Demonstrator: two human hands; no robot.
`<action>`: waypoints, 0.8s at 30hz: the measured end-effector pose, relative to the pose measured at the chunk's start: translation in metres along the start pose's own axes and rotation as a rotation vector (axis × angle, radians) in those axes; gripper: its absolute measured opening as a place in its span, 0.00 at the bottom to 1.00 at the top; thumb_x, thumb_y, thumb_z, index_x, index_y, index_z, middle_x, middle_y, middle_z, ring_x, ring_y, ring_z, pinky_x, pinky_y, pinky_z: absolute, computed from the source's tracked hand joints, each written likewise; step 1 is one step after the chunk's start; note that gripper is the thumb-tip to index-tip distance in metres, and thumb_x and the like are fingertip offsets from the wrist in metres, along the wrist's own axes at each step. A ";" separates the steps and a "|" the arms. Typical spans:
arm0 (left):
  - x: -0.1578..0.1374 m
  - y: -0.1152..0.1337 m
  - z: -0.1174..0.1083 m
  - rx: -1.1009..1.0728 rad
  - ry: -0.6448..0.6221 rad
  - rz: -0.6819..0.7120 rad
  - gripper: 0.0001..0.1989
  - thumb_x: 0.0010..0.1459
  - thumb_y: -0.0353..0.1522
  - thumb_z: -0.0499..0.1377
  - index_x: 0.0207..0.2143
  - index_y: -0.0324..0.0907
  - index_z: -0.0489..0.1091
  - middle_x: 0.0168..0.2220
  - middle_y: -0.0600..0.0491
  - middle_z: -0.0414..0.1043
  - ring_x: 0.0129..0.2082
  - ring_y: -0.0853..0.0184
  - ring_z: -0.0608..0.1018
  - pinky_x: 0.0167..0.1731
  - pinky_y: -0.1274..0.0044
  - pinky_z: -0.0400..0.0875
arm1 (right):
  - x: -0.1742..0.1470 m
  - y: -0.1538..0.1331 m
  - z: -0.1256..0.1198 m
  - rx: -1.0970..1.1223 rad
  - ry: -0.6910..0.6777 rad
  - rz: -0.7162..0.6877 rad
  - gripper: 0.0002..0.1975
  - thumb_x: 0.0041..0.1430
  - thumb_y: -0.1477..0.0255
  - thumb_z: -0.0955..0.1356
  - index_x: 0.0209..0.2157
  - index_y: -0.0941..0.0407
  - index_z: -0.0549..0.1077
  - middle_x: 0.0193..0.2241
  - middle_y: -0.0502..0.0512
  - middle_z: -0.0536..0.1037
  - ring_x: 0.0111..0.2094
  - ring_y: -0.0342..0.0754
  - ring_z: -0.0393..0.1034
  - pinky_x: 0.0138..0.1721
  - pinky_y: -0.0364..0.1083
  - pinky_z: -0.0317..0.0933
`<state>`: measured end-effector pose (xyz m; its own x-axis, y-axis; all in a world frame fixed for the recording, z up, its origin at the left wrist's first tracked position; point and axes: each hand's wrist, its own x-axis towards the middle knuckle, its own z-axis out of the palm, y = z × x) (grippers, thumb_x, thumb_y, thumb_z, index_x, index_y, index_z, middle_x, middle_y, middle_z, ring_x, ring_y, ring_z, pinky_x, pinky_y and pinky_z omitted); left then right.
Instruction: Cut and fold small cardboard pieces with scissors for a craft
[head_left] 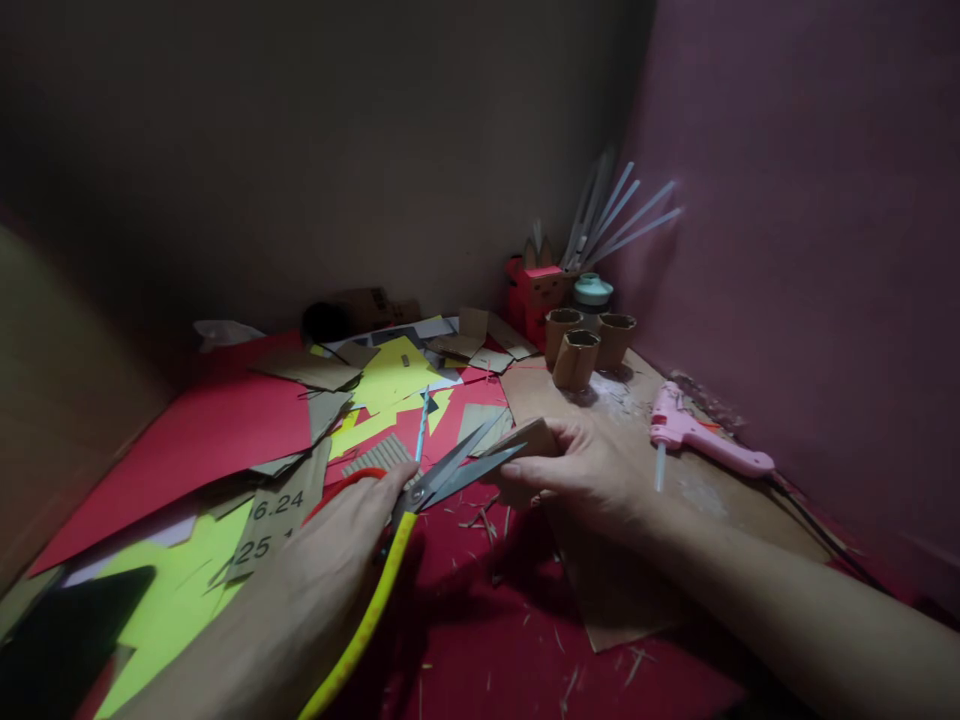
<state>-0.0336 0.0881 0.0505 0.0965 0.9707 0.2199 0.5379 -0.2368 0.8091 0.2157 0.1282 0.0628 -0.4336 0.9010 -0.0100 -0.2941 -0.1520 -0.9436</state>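
My left hand (341, 535) grips a pair of scissors (420, 495) with red and yellow handles. Their blades are spread and point right, toward a small brown cardboard piece (529, 437). That piece is pinched between the thumb and fingers of my right hand (566, 465), and the blades lie across its left end. A thin blue-and-white striped stick, perhaps a pencil (423, 425), stands up behind the scissors. Thin cardboard trimmings (487, 520) are scattered on the red surface below both hands.
Cardboard tubes (577, 360) stand at the back right, near a lidded jar (592, 290) and a red animal-faced holder (536, 295) with glue sticks (630, 215). A pink glue gun (705, 440) lies right, its cord trailing. Red paper (202, 440), yellow paper (397, 370) and cardboard scraps cover the left.
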 end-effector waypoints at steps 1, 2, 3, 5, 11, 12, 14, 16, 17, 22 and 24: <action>0.000 -0.001 0.001 0.035 -0.026 -0.005 0.22 0.46 0.30 0.59 0.46 0.50 0.75 0.43 0.50 0.77 0.44 0.52 0.75 0.43 0.69 0.71 | 0.000 0.001 0.000 0.014 -0.002 0.000 0.07 0.46 0.72 0.75 0.30 0.57 0.80 0.22 0.49 0.77 0.23 0.39 0.68 0.26 0.40 0.62; 0.001 -0.001 0.002 0.068 -0.043 -0.004 0.21 0.45 0.31 0.59 0.45 0.49 0.75 0.42 0.49 0.77 0.43 0.52 0.75 0.42 0.69 0.71 | 0.001 0.002 -0.001 0.030 -0.005 -0.002 0.07 0.46 0.72 0.75 0.30 0.57 0.80 0.22 0.49 0.77 0.23 0.39 0.68 0.26 0.40 0.62; 0.002 0.000 0.003 0.090 -0.048 0.003 0.21 0.45 0.31 0.59 0.45 0.48 0.75 0.42 0.49 0.77 0.43 0.51 0.76 0.41 0.69 0.71 | 0.001 0.002 -0.001 0.046 -0.011 -0.004 0.07 0.46 0.72 0.76 0.31 0.57 0.80 0.22 0.48 0.76 0.23 0.39 0.68 0.26 0.40 0.62; 0.003 0.002 0.005 0.098 -0.039 0.012 0.21 0.45 0.31 0.59 0.45 0.47 0.75 0.42 0.48 0.77 0.42 0.51 0.76 0.41 0.69 0.71 | 0.001 0.003 -0.001 0.066 -0.026 -0.009 0.07 0.47 0.72 0.75 0.30 0.57 0.79 0.21 0.47 0.75 0.22 0.39 0.68 0.26 0.40 0.62; -0.002 0.016 0.005 0.047 -0.062 0.017 0.23 0.45 0.31 0.60 0.47 0.47 0.74 0.45 0.47 0.76 0.46 0.49 0.74 0.44 0.68 0.69 | 0.001 0.001 0.000 0.034 -0.010 0.004 0.09 0.46 0.72 0.75 0.32 0.57 0.79 0.22 0.48 0.75 0.23 0.40 0.68 0.27 0.41 0.62; -0.002 0.016 0.005 0.041 -0.062 0.023 0.24 0.45 0.30 0.59 0.47 0.47 0.74 0.45 0.47 0.76 0.46 0.49 0.74 0.45 0.68 0.69 | 0.000 0.001 0.001 0.022 -0.009 0.003 0.08 0.46 0.72 0.75 0.32 0.57 0.79 0.21 0.48 0.75 0.23 0.39 0.67 0.26 0.41 0.62; -0.001 0.012 0.006 0.037 -0.061 0.026 0.24 0.45 0.30 0.59 0.47 0.48 0.74 0.44 0.48 0.77 0.44 0.50 0.75 0.43 0.68 0.70 | 0.000 0.001 0.001 0.008 -0.003 0.006 0.08 0.46 0.72 0.75 0.31 0.57 0.79 0.21 0.48 0.74 0.23 0.39 0.67 0.26 0.41 0.62; 0.001 0.005 0.007 0.055 -0.072 0.013 0.23 0.45 0.29 0.57 0.46 0.48 0.74 0.41 0.48 0.77 0.41 0.52 0.76 0.39 0.69 0.72 | 0.000 0.001 0.002 0.012 -0.004 0.014 0.08 0.46 0.72 0.75 0.31 0.57 0.79 0.21 0.48 0.75 0.23 0.39 0.66 0.27 0.41 0.62; 0.002 0.001 0.008 0.069 -0.085 0.004 0.23 0.46 0.29 0.57 0.46 0.48 0.74 0.40 0.48 0.78 0.39 0.53 0.76 0.37 0.70 0.72 | 0.001 0.002 0.001 0.014 -0.005 0.015 0.08 0.46 0.71 0.75 0.31 0.57 0.79 0.21 0.48 0.75 0.23 0.39 0.66 0.27 0.41 0.62; 0.001 0.000 0.006 0.142 -0.126 0.054 0.24 0.48 0.28 0.56 0.49 0.46 0.73 0.37 0.47 0.77 0.35 0.55 0.76 0.34 0.71 0.72 | 0.002 0.004 -0.001 0.009 -0.023 0.009 0.07 0.47 0.72 0.75 0.31 0.57 0.78 0.22 0.48 0.75 0.24 0.40 0.67 0.29 0.43 0.64; -0.002 0.005 0.004 0.135 -0.133 0.069 0.23 0.48 0.28 0.56 0.49 0.47 0.73 0.38 0.48 0.77 0.35 0.55 0.76 0.35 0.71 0.71 | 0.002 0.007 -0.002 0.035 -0.037 0.005 0.06 0.47 0.72 0.75 0.31 0.57 0.78 0.23 0.48 0.75 0.24 0.40 0.67 0.29 0.43 0.64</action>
<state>-0.0279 0.0852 0.0526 0.2416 0.9513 0.1913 0.6326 -0.3039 0.7123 0.2146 0.1299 0.0559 -0.4661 0.8847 -0.0015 -0.3212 -0.1708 -0.9315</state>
